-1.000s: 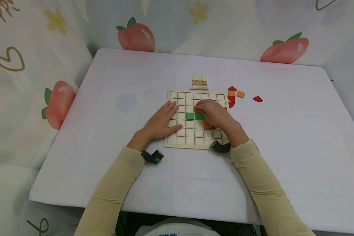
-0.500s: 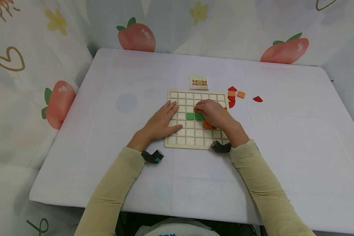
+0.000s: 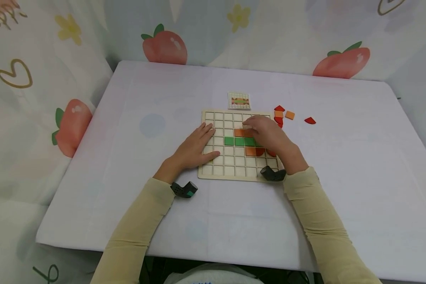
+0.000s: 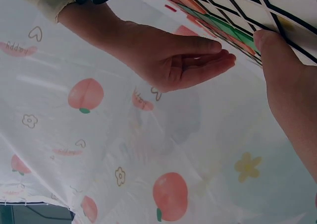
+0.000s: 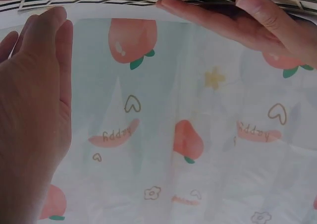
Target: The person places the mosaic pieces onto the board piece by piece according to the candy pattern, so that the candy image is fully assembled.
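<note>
White cloth covers the desk (image 3: 127, 157), with strawberry-print curtains behind it. On it lies the wooden grid board (image 3: 220, 169). My left hand (image 3: 195, 148) rests flat on the board's left cells, fingers straight and relaxed, holding nothing. My right hand (image 3: 268, 136) hovers over the board's upper right, fingers slightly bent; it appears to hold nothing, though the fingertips are partly hidden. Green tiles (image 3: 234, 141) fill one row, touching the orange tiles (image 3: 239, 133) above. Loose red and orange pieces (image 3: 289, 115) lie just beside the board's right edge. A pattern card (image 3: 239, 101) sits beyond the board.
</note>
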Tool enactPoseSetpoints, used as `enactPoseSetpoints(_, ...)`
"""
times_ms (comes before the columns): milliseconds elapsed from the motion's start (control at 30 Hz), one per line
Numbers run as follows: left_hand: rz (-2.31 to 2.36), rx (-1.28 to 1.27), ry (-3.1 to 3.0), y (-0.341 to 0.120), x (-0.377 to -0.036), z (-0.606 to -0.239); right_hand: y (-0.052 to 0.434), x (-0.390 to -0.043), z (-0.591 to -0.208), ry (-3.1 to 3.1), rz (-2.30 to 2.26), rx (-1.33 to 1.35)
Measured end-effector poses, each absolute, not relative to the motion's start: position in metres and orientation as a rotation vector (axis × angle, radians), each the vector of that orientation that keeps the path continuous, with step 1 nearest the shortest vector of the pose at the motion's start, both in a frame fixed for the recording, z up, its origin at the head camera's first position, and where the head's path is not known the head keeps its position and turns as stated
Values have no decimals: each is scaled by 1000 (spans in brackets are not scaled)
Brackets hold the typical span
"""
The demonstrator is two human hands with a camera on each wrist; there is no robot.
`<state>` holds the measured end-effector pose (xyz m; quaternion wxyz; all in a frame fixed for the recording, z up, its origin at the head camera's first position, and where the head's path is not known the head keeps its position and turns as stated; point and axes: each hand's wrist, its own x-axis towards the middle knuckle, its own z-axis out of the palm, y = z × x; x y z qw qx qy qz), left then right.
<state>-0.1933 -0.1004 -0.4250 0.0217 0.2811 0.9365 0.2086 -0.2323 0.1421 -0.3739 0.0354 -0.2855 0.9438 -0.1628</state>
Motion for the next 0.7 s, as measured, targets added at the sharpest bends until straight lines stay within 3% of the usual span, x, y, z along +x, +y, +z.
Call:
enactPoseSetpoints(267,635,877,2915,-100,-193,-427,168,-240,-371,2947,-661,-663)
enactPoseSetpoints(700,662,882,2909,-100,-192,-425,189,-248,-369,2995,-705,-620)
